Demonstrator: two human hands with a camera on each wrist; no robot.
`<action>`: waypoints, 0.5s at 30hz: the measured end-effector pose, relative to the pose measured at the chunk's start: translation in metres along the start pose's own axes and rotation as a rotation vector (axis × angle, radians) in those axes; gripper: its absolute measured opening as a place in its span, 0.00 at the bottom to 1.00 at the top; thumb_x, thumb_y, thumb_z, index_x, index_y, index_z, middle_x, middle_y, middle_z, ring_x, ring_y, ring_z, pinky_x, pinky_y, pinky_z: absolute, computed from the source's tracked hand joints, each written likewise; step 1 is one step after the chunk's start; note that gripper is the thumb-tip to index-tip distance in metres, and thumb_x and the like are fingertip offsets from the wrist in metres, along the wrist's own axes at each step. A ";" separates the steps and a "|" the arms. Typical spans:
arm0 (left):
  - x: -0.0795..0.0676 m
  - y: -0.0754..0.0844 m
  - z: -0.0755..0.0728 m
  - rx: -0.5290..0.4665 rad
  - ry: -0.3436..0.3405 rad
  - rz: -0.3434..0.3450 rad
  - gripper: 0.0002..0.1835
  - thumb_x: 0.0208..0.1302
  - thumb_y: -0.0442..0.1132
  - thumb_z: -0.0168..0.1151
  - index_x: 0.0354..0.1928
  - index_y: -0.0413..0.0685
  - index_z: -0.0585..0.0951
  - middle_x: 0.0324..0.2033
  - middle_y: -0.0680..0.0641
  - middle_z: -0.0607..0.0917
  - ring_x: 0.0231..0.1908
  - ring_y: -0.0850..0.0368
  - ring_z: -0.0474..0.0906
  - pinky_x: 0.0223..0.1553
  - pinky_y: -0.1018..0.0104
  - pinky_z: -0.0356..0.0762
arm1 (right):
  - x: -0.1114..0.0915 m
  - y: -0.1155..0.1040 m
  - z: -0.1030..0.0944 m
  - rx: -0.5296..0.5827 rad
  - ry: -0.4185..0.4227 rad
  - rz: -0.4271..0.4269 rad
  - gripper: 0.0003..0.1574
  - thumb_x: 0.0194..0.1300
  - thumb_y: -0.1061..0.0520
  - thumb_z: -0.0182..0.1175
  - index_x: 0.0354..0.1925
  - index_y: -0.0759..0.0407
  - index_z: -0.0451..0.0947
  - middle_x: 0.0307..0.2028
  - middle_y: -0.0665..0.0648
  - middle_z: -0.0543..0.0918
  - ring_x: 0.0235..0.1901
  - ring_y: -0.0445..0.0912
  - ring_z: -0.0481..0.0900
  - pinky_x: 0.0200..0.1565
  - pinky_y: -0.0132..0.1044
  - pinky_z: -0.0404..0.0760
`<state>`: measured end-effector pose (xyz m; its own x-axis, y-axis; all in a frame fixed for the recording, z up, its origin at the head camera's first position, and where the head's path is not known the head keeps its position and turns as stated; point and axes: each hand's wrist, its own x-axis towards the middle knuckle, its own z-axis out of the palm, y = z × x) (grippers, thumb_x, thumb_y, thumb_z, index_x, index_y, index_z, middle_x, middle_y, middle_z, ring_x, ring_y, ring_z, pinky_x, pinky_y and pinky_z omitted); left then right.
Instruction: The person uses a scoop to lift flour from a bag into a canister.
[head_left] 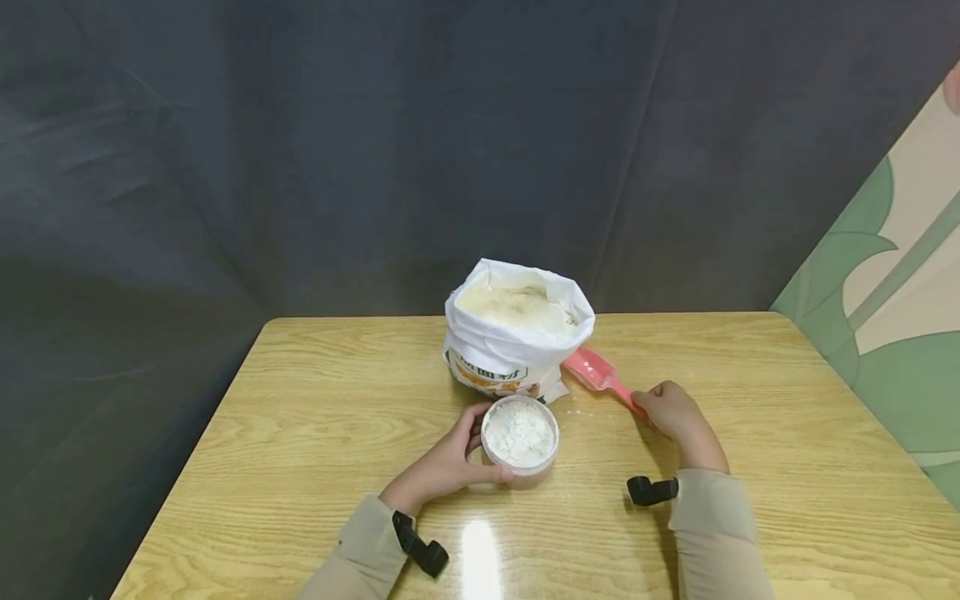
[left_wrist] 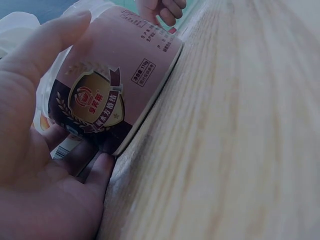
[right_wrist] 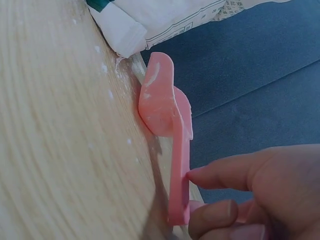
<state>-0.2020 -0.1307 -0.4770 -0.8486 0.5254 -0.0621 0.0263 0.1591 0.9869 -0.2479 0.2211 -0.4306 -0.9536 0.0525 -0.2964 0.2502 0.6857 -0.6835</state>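
My left hand [head_left: 444,461] is curled round a round plastic tub [left_wrist: 120,75] with a pink and dark label, thumb and fingers on either side. White powder [head_left: 520,432] fills much of the tub, which stands upright on the table in front of the flour bag [head_left: 487,342]. To the right, my right hand [head_left: 677,417] pinches the handle end of a pink scoop [right_wrist: 162,105]. Traces of white powder cling to the scoop. Its bowl lies low at the table beside the bag's right side, pointing away from me. The bag is white, with its top open and pale powder inside.
Specks of powder dot the wooden table [head_left: 330,400] near the bag and scoop. A dark curtain [head_left: 375,167] hangs behind the table's far edge. At the right stands a wall with a green leaf pattern [head_left: 900,392].
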 end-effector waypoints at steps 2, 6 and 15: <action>0.000 -0.002 -0.001 0.012 0.005 -0.003 0.55 0.57 0.46 0.78 0.78 0.49 0.51 0.76 0.40 0.57 0.73 0.45 0.59 0.73 0.50 0.56 | 0.000 -0.001 0.001 -0.006 0.017 0.001 0.20 0.76 0.51 0.49 0.30 0.64 0.67 0.23 0.54 0.69 0.23 0.46 0.66 0.26 0.37 0.68; 0.000 -0.004 0.000 0.011 0.005 -0.010 0.55 0.57 0.45 0.78 0.78 0.48 0.51 0.76 0.40 0.56 0.74 0.44 0.58 0.73 0.50 0.55 | 0.001 -0.003 0.002 -0.022 0.054 0.006 0.22 0.77 0.50 0.46 0.44 0.72 0.67 0.35 0.63 0.72 0.35 0.55 0.72 0.35 0.43 0.72; -0.006 -0.001 -0.001 0.097 0.013 -0.004 0.54 0.56 0.46 0.79 0.77 0.44 0.54 0.74 0.39 0.58 0.73 0.43 0.59 0.73 0.50 0.58 | -0.003 0.000 -0.003 -0.013 0.105 0.006 0.28 0.79 0.49 0.41 0.54 0.75 0.65 0.45 0.72 0.76 0.43 0.62 0.74 0.42 0.52 0.76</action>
<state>-0.1977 -0.1351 -0.4773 -0.8554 0.5141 -0.0637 0.0735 0.2422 0.9675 -0.2460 0.2229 -0.4278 -0.9646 0.1316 -0.2284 0.2541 0.6944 -0.6732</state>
